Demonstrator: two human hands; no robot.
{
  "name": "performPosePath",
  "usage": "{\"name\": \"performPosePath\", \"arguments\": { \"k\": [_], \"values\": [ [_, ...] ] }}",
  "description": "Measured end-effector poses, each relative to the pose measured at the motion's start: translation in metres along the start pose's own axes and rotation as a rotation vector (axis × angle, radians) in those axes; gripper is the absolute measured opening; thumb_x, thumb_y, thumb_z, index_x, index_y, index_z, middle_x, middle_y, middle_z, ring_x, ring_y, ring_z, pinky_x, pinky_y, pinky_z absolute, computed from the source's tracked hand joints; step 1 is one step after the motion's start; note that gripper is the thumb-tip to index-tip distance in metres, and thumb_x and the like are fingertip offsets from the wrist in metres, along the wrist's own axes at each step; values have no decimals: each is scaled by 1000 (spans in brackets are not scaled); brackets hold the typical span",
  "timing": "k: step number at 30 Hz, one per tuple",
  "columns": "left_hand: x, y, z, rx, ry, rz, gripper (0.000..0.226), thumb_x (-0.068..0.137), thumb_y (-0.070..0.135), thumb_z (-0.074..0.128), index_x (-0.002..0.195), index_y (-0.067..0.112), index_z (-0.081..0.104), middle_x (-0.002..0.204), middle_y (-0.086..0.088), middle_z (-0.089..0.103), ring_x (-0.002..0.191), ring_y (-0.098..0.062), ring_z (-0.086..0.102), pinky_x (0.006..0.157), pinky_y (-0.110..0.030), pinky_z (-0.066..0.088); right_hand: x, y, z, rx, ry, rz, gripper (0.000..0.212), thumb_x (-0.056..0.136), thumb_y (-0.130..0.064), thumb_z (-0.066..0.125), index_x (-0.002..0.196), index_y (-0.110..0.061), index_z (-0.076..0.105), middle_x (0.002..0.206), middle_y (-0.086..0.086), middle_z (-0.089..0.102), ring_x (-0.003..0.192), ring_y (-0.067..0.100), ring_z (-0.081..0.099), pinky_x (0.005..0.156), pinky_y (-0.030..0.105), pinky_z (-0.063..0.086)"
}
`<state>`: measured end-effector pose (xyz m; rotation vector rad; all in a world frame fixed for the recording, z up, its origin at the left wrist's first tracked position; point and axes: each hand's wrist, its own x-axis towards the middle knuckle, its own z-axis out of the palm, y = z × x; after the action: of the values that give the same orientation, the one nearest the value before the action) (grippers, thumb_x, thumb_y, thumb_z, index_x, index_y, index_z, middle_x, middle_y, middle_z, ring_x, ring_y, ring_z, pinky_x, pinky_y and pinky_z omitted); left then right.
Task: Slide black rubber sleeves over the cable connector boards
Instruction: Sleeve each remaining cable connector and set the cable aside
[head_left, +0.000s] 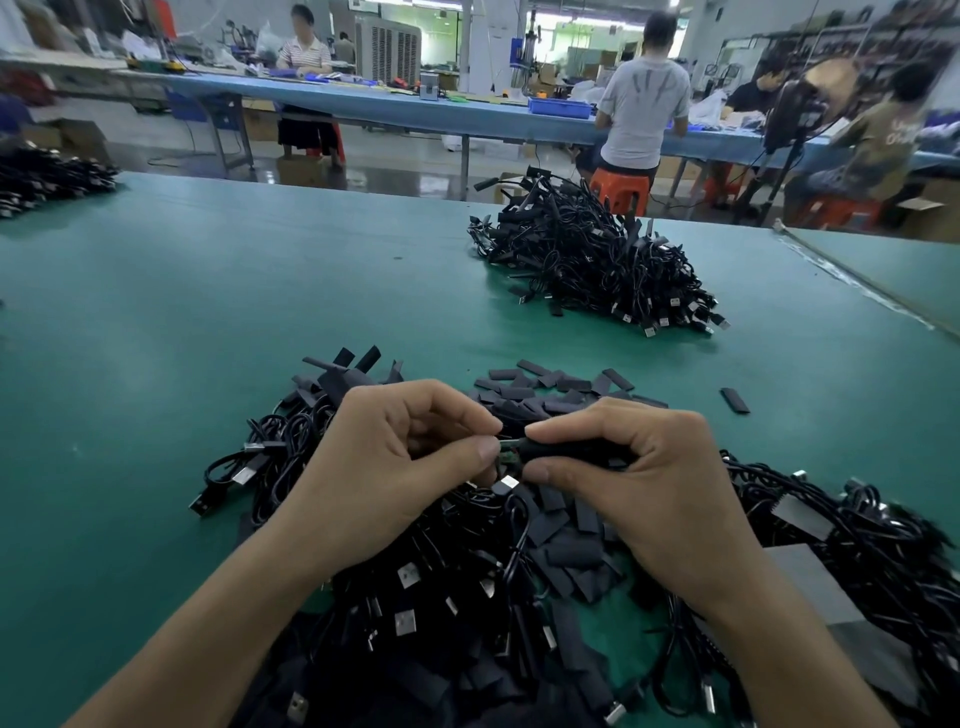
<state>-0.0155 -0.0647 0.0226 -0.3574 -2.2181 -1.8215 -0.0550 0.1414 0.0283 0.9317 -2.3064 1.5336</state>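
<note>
Both grips closed: left hand (395, 457) pinches the connector board (506, 452), right hand (641, 467) pinches the black sleeve (563, 451) touching it

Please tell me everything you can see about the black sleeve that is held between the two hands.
The black sleeve is a short, matt tube that looks like rubber. It lies roughly level above the near pile of cables. The right hand pinches it between thumb and forefinger, and its right end is hidden in that hand. A small green connector board sticks out of its left mouth, so it is only partly on. The left hand pinches the board's end.
</note>
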Motion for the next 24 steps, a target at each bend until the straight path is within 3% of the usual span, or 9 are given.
{"name": "performPosePath", "arguments": {
  "k": [4, 12, 24],
  "values": [
    [1, 2, -2, -48, -25, -26, 13, 76, 13, 78, 84, 24, 75, 73, -8, 75, 67, -21, 74, 67, -21, 56, 0, -3, 3, -3, -13, -73, 27, 67, -25, 83, 94, -25, 78, 85, -15, 73, 82, 3, 70, 74, 13, 50],
    [1, 5, -2, -97, -68, -86, 20, 72, 12, 78, 81, 29, 75, 74, -11, 75, 68, -23, 75, 67, -23, 58, 0, 1, 4, -110, -43, -199, 26, 72, -23, 81, 98, -18, 78, 89, -12, 74, 85, 0, 69, 76, 15, 52],
    [2, 4, -5, -92, -95, -157, 17, 75, 9, 77, 84, 23, 73, 74, -10, 76, 70, -25, 76, 67, -20, 56, -2, 8, 8, -142, -41, -220, 26, 74, -22, 83, 98, -18, 78, 88, -9, 74, 83, 0, 69, 73, 20, 54]
  ]
}}
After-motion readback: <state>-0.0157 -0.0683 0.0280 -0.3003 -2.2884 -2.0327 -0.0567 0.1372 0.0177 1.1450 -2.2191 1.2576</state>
